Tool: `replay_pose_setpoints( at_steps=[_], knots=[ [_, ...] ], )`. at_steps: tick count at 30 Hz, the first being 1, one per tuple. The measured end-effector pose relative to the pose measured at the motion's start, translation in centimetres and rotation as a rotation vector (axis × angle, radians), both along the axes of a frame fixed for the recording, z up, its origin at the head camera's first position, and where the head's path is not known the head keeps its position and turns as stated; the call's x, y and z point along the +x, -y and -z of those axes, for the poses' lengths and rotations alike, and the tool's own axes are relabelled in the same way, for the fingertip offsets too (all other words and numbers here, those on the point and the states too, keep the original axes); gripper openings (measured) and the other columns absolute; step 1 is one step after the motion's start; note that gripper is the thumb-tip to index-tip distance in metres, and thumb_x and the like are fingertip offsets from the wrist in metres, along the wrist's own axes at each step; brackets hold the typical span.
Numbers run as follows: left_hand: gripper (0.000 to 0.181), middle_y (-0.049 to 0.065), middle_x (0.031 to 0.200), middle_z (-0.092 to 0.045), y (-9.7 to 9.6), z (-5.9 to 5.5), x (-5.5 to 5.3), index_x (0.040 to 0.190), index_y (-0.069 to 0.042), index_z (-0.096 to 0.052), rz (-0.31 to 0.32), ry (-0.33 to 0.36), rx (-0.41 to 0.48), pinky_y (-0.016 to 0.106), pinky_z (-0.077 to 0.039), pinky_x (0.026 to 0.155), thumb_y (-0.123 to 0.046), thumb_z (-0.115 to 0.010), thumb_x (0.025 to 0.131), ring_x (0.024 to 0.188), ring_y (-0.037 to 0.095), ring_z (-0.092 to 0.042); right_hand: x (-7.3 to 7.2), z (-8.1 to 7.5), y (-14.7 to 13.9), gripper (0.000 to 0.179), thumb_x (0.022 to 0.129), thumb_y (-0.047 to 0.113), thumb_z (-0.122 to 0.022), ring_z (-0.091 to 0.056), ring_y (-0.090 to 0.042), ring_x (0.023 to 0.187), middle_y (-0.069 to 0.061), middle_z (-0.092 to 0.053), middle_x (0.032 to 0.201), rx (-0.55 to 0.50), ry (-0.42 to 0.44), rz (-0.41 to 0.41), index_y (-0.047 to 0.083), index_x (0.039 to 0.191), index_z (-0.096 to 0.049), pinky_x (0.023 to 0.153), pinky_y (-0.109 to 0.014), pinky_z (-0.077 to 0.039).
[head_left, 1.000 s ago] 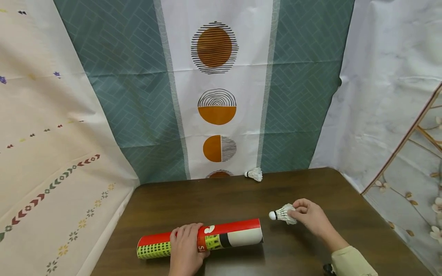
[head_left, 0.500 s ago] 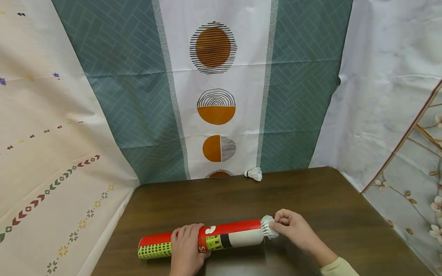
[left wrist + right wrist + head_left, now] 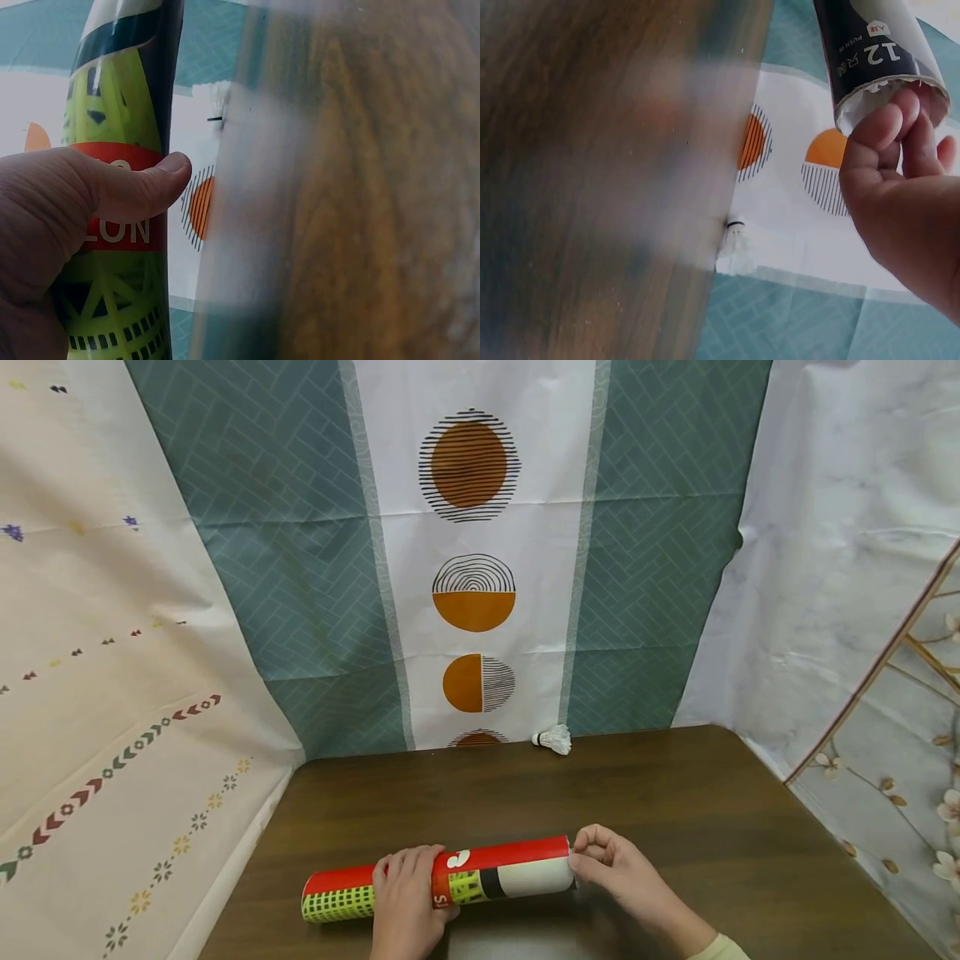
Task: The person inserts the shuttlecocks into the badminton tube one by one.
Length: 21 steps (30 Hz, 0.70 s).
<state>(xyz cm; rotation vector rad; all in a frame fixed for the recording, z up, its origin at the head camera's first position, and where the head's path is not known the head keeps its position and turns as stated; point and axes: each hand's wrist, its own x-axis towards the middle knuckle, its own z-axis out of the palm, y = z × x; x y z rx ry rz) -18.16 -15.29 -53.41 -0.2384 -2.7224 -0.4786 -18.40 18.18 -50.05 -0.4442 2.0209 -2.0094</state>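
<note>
A red, white and yellow-green shuttlecock tube [image 3: 525, 866] lies on its side, slightly slanted, along the near part of the table. My left hand [image 3: 408, 897] grips it round the middle; in the left wrist view the thumb crosses its printed red band. At the tube's right end is my right hand [image 3: 622, 885], fingertips at the open mouth. The right wrist view shows white feathers of a shuttlecock [image 3: 857, 107] just inside the rim, pinched by curled fingers; its cork is hidden in the tube.
Another shuttlecock [image 3: 555, 740] lies at the far edge of the dark wooden table [image 3: 420, 802], against the hanging cloth. Patterned cloths [image 3: 322, 610] enclose the table at the back and on both sides.
My right hand has moved left and slightly nearer, carrying the shuttlecock cork first into the tube's open end. My left hand keeps its grip and the tube has barely moved.
</note>
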Motion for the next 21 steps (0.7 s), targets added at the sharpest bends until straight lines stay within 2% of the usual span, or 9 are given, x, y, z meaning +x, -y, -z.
replay_pose_setpoints(
  at_steps=[4,9,16,21],
  knots=[
    [0.09,0.004,0.122,-0.073,0.0,0.0,0.0,0.128,-0.018,-0.067,0.004,0.011,-0.004,0.063,-0.041,0.107,-0.03,-0.109,0.05,0.118,0.03,-0.06,0.0,0.1,0.5,0.032,0.1,0.013,-0.075,-0.066,-0.007,0.087,0.009,-0.072,0.095,0.01,0.029,0.042,-0.001,0.112,-0.048,0.078,-0.026,-0.056],
    [0.09,0.003,0.122,-0.073,0.0,-0.1,0.0,0.128,-0.018,-0.066,0.015,0.024,-0.01,0.064,-0.041,0.106,-0.03,-0.109,0.05,0.118,0.029,-0.06,0.2,0.1,0.9,0.04,0.099,0.01,-0.075,-0.063,-0.007,0.083,0.009,-0.073,0.092,0.0,0.013,0.039,-0.008,0.11,-0.04,0.077,-0.025,-0.055],
    [0.09,0.004,0.122,-0.073,0.0,0.2,-0.1,0.128,-0.017,-0.066,0.006,-0.015,-0.011,0.062,-0.041,0.106,-0.03,-0.109,0.051,0.117,0.03,-0.06,0.6,-0.6,1.5,0.036,0.103,0.011,-0.07,-0.063,-0.007,0.087,0.008,-0.07,0.094,0.005,-0.026,0.046,-0.006,0.106,-0.038,0.077,-0.024,-0.051],
    [0.089,0.005,0.122,-0.073,0.0,0.2,-0.1,0.128,-0.017,-0.066,0.0,-0.042,-0.012,0.062,-0.041,0.105,-0.029,-0.109,0.051,0.116,0.03,-0.06,0.5,-0.5,1.9,0.029,0.106,0.008,-0.064,-0.059,-0.004,0.085,0.009,-0.061,0.087,-0.022,-0.077,-0.011,-0.003,0.105,-0.038,0.075,-0.022,-0.048]
  ],
)
